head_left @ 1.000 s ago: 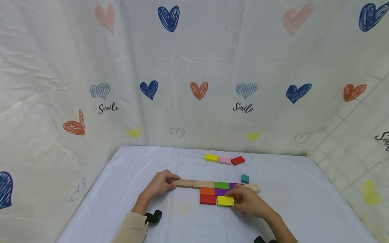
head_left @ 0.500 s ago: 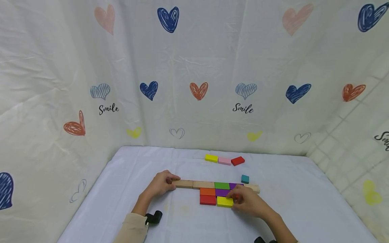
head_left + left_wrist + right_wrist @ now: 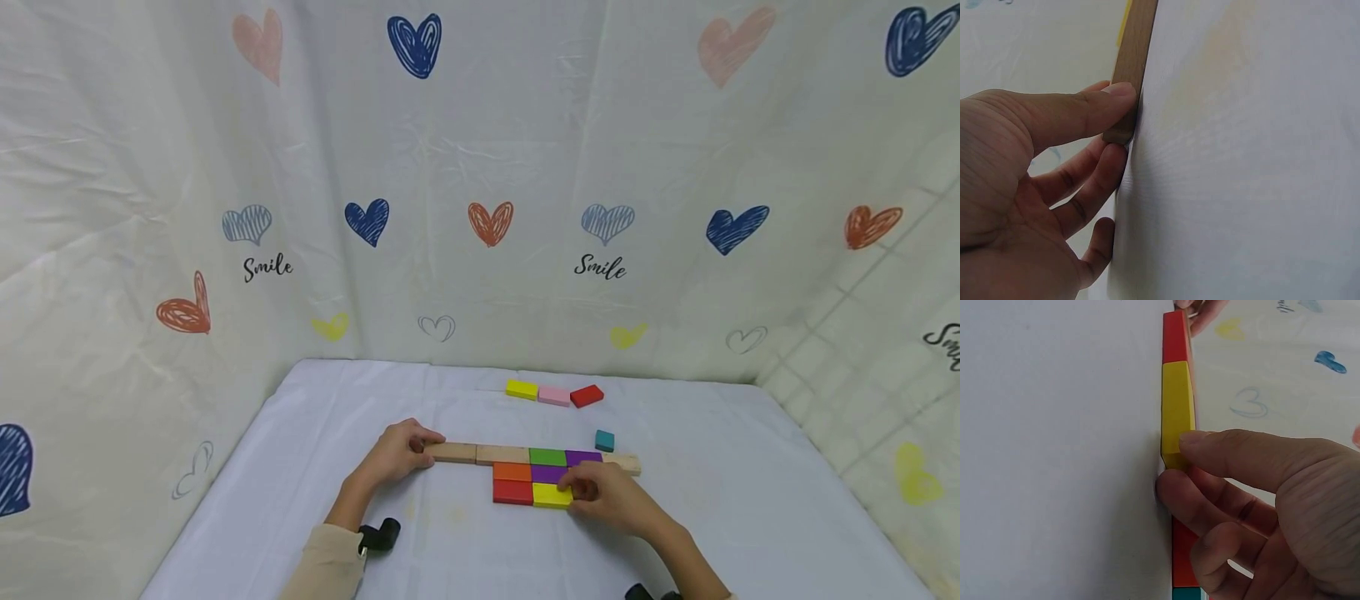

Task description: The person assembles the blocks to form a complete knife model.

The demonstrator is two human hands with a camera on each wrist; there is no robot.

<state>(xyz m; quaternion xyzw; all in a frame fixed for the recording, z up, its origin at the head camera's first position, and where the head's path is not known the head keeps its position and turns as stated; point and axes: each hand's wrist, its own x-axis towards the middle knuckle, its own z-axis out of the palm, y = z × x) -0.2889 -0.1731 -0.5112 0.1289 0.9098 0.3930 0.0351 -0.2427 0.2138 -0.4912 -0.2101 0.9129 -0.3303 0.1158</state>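
Pinching, the left hand (image 3: 401, 452) holds a grained wooden bar (image 3: 1132, 56), the right hand (image 3: 611, 498) a smooth yellow block (image 3: 1176, 403).

Your white-covered table (image 3: 450, 554) holds a block cluster (image 3: 512, 472), a teal block (image 3: 604, 441) behind it, and, farther back, a block trio (image 3: 554, 397).

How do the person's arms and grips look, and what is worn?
The left grip and right grip show no glove or ring. The left sleeve is beige; at its wrist end is a stubby black device, rounded at the tip. A second black device, by the right forearm, is cut off below.
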